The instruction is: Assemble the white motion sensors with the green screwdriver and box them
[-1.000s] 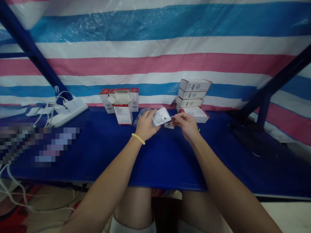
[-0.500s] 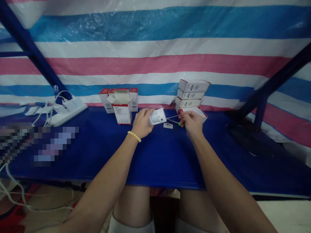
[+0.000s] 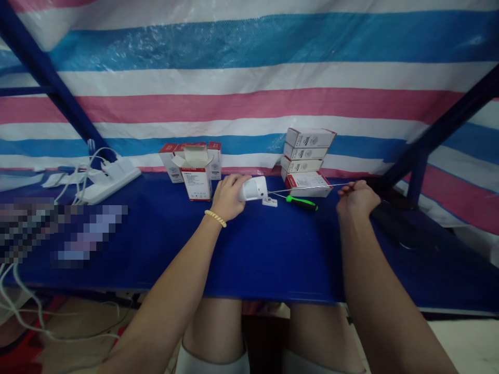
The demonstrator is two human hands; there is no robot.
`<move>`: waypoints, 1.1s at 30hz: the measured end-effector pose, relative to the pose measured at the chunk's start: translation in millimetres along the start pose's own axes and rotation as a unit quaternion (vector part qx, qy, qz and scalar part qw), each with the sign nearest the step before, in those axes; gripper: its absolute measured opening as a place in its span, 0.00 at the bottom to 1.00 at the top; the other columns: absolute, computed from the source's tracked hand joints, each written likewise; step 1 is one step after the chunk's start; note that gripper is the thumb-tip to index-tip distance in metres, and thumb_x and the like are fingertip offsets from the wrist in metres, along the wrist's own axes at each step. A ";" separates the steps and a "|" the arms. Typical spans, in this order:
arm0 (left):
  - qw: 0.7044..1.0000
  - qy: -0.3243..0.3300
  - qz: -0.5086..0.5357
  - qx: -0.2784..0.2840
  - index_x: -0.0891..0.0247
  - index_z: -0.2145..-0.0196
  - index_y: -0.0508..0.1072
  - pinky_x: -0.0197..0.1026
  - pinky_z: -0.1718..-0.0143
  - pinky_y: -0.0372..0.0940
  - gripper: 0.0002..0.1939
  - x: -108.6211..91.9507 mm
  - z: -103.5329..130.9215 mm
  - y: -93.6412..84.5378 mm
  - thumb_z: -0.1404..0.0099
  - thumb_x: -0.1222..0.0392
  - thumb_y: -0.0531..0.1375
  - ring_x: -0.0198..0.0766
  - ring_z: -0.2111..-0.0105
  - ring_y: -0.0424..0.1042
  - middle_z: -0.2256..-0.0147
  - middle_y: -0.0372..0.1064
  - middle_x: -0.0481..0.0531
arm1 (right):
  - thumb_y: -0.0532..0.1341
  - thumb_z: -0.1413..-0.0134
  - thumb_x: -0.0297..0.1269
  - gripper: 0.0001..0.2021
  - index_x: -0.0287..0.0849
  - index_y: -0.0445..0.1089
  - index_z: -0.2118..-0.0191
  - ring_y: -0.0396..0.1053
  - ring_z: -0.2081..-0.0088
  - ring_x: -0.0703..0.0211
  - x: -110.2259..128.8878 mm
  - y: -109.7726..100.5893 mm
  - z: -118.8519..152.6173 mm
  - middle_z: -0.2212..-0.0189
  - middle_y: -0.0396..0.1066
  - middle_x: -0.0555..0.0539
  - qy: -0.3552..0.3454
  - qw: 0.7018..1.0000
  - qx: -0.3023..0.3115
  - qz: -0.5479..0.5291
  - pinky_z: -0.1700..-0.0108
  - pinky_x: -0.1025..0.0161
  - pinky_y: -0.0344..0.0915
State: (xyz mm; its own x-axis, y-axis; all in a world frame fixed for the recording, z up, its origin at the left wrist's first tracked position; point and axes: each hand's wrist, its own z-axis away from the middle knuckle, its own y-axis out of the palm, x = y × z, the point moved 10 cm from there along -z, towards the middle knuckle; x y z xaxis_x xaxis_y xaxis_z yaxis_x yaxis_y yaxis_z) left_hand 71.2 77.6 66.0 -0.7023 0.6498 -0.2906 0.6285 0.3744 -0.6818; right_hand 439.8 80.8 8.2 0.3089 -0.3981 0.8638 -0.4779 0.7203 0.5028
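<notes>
My left hand (image 3: 230, 196) is closed around a white motion detector (image 3: 253, 189), held just above the blue table (image 3: 268, 249). A thin, shiny antenna (image 3: 312, 187) runs from the detector's right end. Its far tip is pinched in the fingers of my right hand (image 3: 357, 198), well off to the right. Beneath the antenna, a screwdriver (image 3: 302, 202) with a green and black handle lies on the table. Its shaft points toward the detector. A small white bracket (image 3: 270, 202) rests beside the shaft, just below the detector's right end.
An opened white-and-red box (image 3: 197, 182) stands left of my hand, with more boxes (image 3: 169, 162) behind it. Several similar boxes (image 3: 310, 153) are stacked at the back right. A white power strip (image 3: 111, 182) with cables lies left. Dark material (image 3: 401, 223) lies right.
My right hand has moved right, and the antenna now stretches much farther from the detector. The screwdriver handle, earlier partly covered by that hand, is in full view. My left hand has barely moved.
</notes>
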 end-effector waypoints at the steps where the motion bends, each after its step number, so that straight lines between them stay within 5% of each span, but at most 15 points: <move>1: 1.000 0.000 0.002 -0.005 0.58 0.45 0.66 0.54 0.50 0.59 0.37 0.8 0.0 -1.6 0.55 0.74 0.61 0.53 0.51 0.64 0.51 0.64 0.56 | 0.49 0.42 0.28 0.12 0.42 0.56 0.76 0.60 0.81 0.70 -0.6 0.9 1.8 0.80 0.60 0.54 0.003 1.000 -0.001 -0.003 0.81 0.70 0.57; 8: 0.999 -0.024 -0.007 -0.035 0.62 0.45 0.64 0.53 0.51 0.59 0.37 8.9 4.0 -12.0 0.55 0.69 0.64 0.53 0.52 0.67 0.52 0.69 0.57 | 0.54 0.44 0.27 0.08 0.42 0.57 0.73 0.59 0.83 0.71 -7.5 14.8 10.1 0.82 0.64 0.55 0.025 0.997 0.066 -0.007 0.82 0.72 0.56; 14: 0.998 0.002 -0.008 -0.060 0.62 0.45 0.62 0.54 0.52 0.60 0.39 -1.6 3.2 -14.0 0.56 0.65 0.67 0.53 0.53 0.70 0.53 0.72 0.57 | 0.59 0.49 0.30 0.08 0.43 0.55 0.71 0.60 0.84 0.72 -9.4 15.7 9.9 0.82 0.64 0.58 -0.013 0.999 0.043 0.003 0.84 0.74 0.56; 16: 0.996 0.013 -0.006 -0.084 0.61 0.46 0.64 0.54 0.53 0.61 0.38 -8.5 3.6 -15.5 0.56 0.63 0.69 0.53 0.55 0.70 0.54 0.72 0.57 | 0.62 0.51 0.35 0.12 0.44 0.54 0.71 0.63 0.84 0.70 -14.7 31.7 33.7 0.80 0.65 0.58 -0.035 0.996 0.078 0.025 0.86 0.74 0.56; 20: 0.990 0.011 -0.014 -0.143 0.64 0.49 0.66 0.52 0.55 0.63 0.33 -26.7 6.7 -19.8 0.53 0.58 0.69 0.51 0.58 0.70 0.57 0.72 0.58 | 0.65 0.54 0.46 0.17 0.45 0.55 0.68 0.67 0.81 0.68 -48.8 96.2 127.6 0.75 0.69 0.56 0.006 0.941 0.331 0.072 0.83 0.70 0.64; 23: 0.980 -0.002 -0.002 -0.201 0.66 0.51 0.67 0.49 0.56 0.65 0.30 -36.5 9.9 -27.8 0.51 0.55 0.69 0.49 0.58 0.70 0.59 0.70 0.59 | 0.65 0.54 0.50 0.20 0.47 0.54 0.65 0.68 0.80 0.67 -56.5 109.0 165.8 0.77 0.68 0.58 0.038 0.923 0.380 0.039 0.81 0.70 0.66; 28: 0.980 0.040 0.000 -0.193 0.65 0.52 0.68 0.49 0.57 0.65 0.29 -48.5 6.3 -26.0 0.52 0.56 0.69 0.47 0.60 0.69 0.62 0.69 0.56 | 0.66 0.55 0.46 0.18 0.45 0.56 0.69 0.67 0.81 0.65 -55.8 106.4 155.0 0.80 0.68 0.56 0.114 0.915 0.386 0.015 0.82 0.68 0.64; 33: 0.985 0.051 0.004 -0.163 0.64 0.51 0.67 0.49 0.55 0.64 0.29 -39.3 4.2 -24.9 0.50 0.59 0.67 0.47 0.59 0.68 0.59 0.68 0.56 | 0.66 0.54 0.40 0.13 0.43 0.59 0.73 0.69 0.78 0.63 -58.3 108.0 154.1 0.78 0.70 0.52 0.156 0.900 0.406 0.035 0.82 0.68 0.64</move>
State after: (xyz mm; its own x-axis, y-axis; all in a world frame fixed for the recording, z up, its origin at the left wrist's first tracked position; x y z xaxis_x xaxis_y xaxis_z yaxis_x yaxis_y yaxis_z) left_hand 81.7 40.0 91.5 -0.6703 0.7106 -0.2140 0.7192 0.5509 -0.4235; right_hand 243.5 94.2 17.1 0.4092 -0.0968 0.9073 -0.9097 0.0339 0.4140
